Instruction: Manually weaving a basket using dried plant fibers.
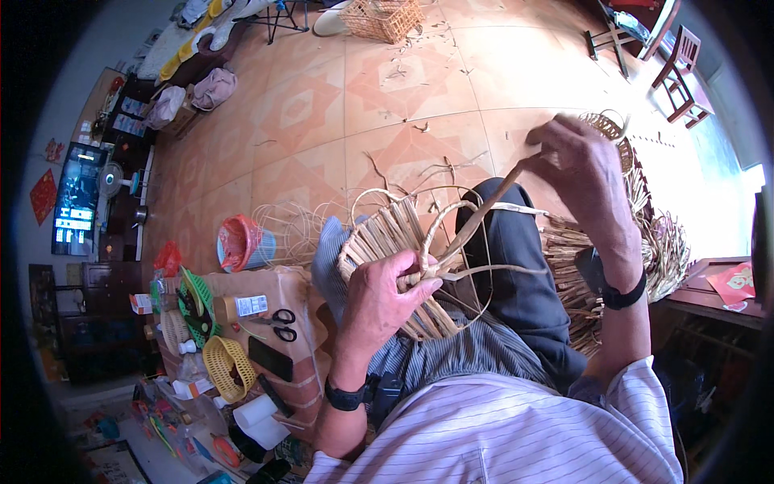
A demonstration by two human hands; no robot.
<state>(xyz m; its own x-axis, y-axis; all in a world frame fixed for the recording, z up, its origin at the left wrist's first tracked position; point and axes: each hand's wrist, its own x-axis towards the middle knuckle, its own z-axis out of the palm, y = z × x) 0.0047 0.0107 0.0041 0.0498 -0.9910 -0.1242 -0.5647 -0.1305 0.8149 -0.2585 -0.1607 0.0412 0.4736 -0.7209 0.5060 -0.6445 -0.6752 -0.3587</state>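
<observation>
A half-woven basket [385,235] of dried tan plant strands rests on my lap, tilted, with loose strand ends and looping frame pieces sticking out around it. My left hand [377,297] pinches the twisted strands at the basket's edge between thumb and fingers. From that spot a long flat strand [482,211] runs up and to the right. My right hand [582,165], raised over my right knee, has its fingers closed on the strand's far end. The fingertips there are slightly blurred.
Bundles of dried stalks [568,278] lie to my right. At left, a cloth-covered table holds black scissors [284,325], a dark phone [270,359], a yellow basket [216,355] and a green basket [188,282]. A blue bin [263,246] stands beyond it. Farther off are a wicker basket [391,22] and a chair [676,85].
</observation>
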